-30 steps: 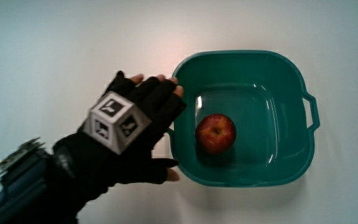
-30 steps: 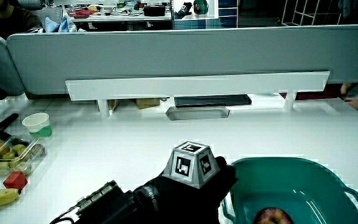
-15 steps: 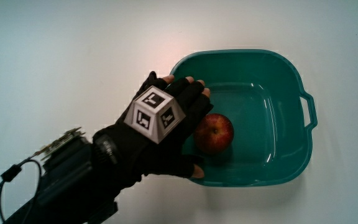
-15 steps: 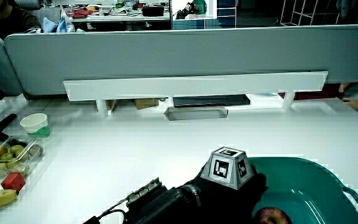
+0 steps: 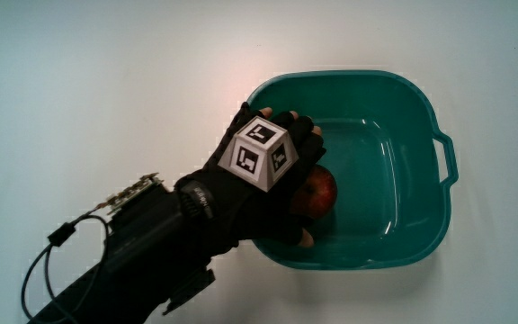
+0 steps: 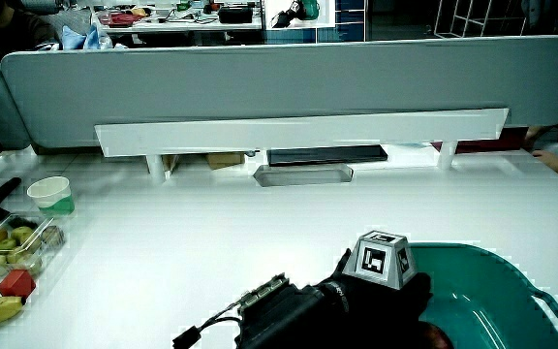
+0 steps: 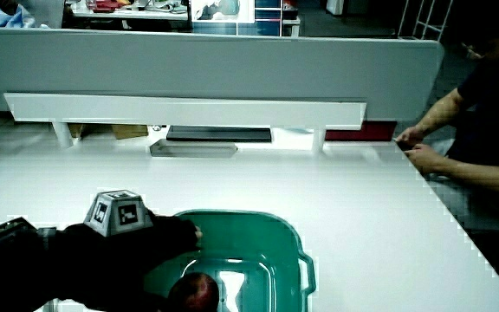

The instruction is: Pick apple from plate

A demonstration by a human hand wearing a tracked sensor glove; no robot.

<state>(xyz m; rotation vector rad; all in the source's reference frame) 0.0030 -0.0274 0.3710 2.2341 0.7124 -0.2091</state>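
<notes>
Broadly, the white table (image 5: pixel 106 81) carries everything, and the landmark on it is the teal basin (image 5: pixel 421 126), which stands in for the plate of the task; both side views show it too, near the table's edge closest to the person. Over the basin's rim comes the forearm with the gloved hand (image 5: pixel 272 184), the patterned cube (image 5: pixel 261 155) riding on its back. The hand sits inside the basin, draped over the apple (image 5: pixel 320 191), which lies on the basin's floor roughly at its middle; in a side view the apple (image 7: pixel 195 290) shows red just under the glove. The fingers are curved down around the fruit, the thumb tip at its nearer side, but whether they already press on it cannot be told.

By my reading, this is the grasping step: the reach is finished, the lift not begun. Next, the fingers need to close firmly on the apple, then the hand must rise straight up to clear the basin's wall.
</notes>
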